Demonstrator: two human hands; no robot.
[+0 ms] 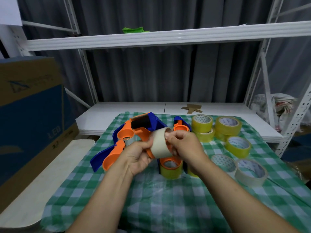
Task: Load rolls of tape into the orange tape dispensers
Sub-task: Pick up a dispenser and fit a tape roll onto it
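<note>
Above the green checked cloth I hold an orange and blue tape dispenser. My left hand grips its orange frame from below. A whitish tape roll sits at the dispenser's hub, and my right hand pinches that roll at its core and edge. Another dispenser lies at the left on the cloth. A loaded one with yellow tape stands just under my hands. A further dispenser lies behind.
Several loose tape rolls lie at the right: yellow ones and pale ones. A big cardboard box stands at the left. A white shelf runs overhead, with its uprights at the right.
</note>
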